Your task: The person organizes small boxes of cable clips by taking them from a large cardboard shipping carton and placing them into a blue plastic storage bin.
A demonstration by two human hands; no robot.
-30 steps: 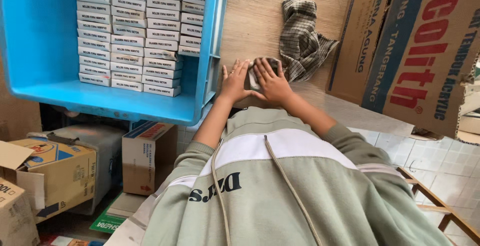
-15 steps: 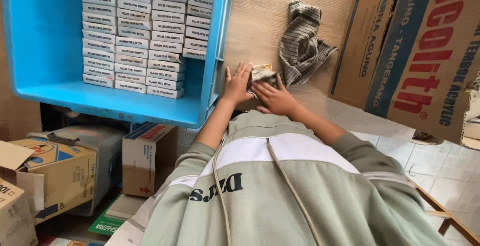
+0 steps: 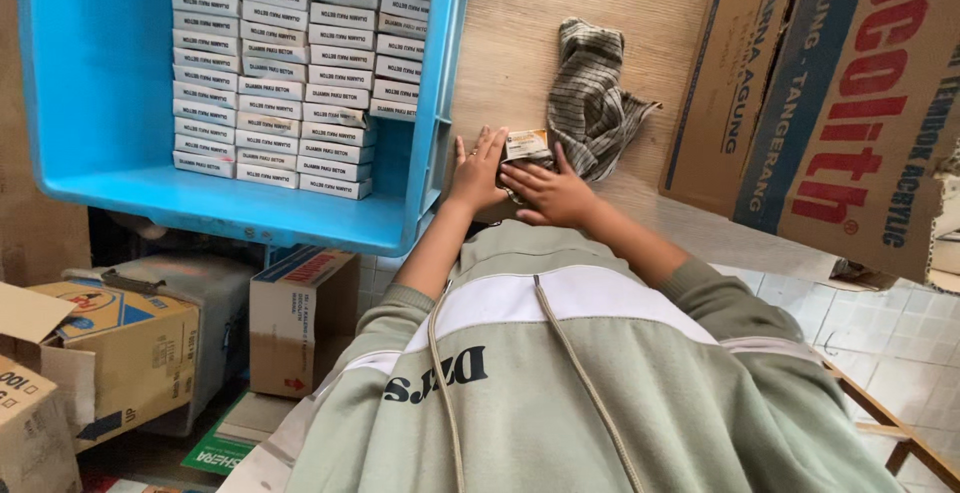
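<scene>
The left hand [image 3: 476, 175] lies flat on the wooden table [image 3: 560, 13], fingers spread, touching the left end of a small box [image 3: 526, 145]. The right hand [image 3: 552, 195] covers the box's near side, fingers curled over it. A striped cloth [image 3: 592, 93] lies just beside the box at two o'clock. At ten o'clock, the blue crate [image 3: 110, 103] already holds several rows of similar small white boxes [image 3: 290, 63], with free floor on its left side, so the filling looks partly done. The box under the hands is mostly hidden; whether it is closed cannot be told. Cardboard cartons [image 3: 820, 103] lean at three o'clock, cut off by the frame.
</scene>
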